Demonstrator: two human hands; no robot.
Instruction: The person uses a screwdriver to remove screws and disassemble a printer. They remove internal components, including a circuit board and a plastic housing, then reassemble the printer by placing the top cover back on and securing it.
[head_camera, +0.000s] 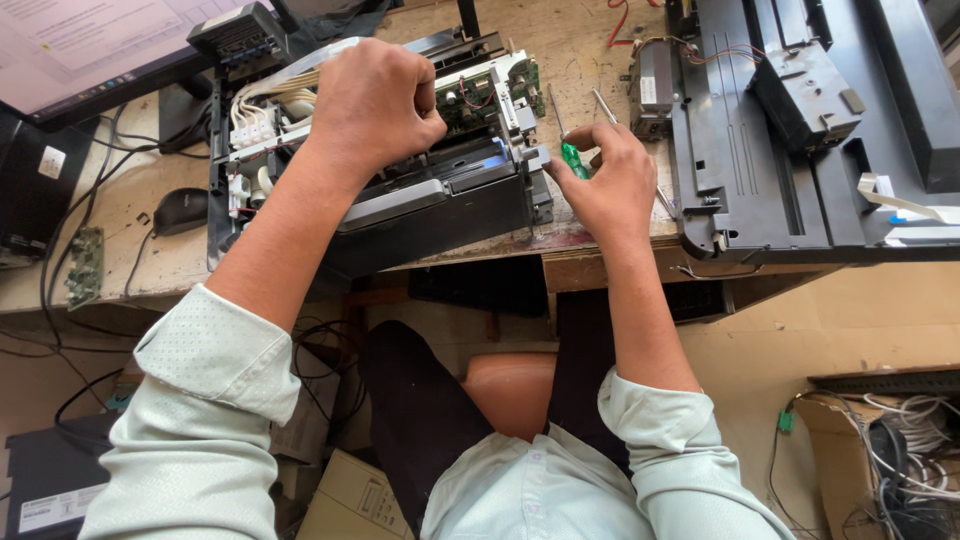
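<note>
Two hands are working on an opened inkjet printer that is sitting at the front edge of the tabletop, stripped of its cover. The left hand is curled into a near fist on top of the printer's carriage area, fingers closed over an internal part I cannot identify. The right hand is closed around a green-handled screwdriver and a second thin metal tool, while its fingertips are pinching a small grey tab at the printer's right end.

Orientation: the printer's long axis is running left to right across the view, tilting slightly up toward the right, with its dark front face toward the person. The screwdriver shaft is pointing away from the person, toward the far side of the tabletop.

Risks, as judged:
- The printer is overhanging the tabletop edge; a firm pull from either hand could be tipping it into the person's lap.
- The white ink tubes and the exposed circuit board are lying close under the left hand; pressure there could be kinking a tube or cracking a component.
- Two tools crowded into one hand may be slipping and scratching the mechanism.

A detached scanner lid is resting just beside, to the right.
</note>
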